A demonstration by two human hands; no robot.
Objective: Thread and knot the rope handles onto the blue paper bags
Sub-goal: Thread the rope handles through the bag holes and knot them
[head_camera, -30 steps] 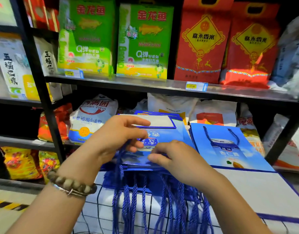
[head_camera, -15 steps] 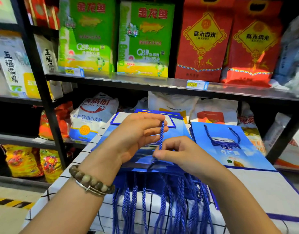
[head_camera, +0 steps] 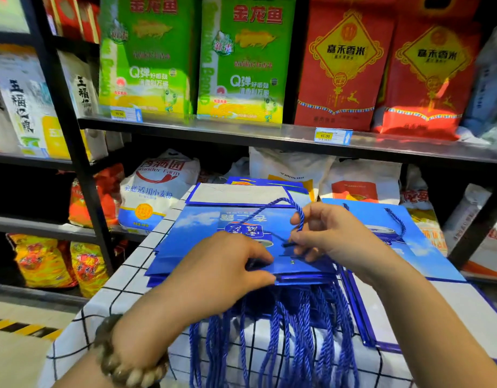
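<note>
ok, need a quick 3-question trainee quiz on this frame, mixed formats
1. True or false: the left hand presses down on the near edge of the top blue bag.
2. Multiple choice: the right hand pinches A) a price tag B) a blue rope C) a rice sack.
3. Fill in: the spare ropes hang over the table's ____ edge.

Key: 1 true; 2 B; 3 near (front).
</note>
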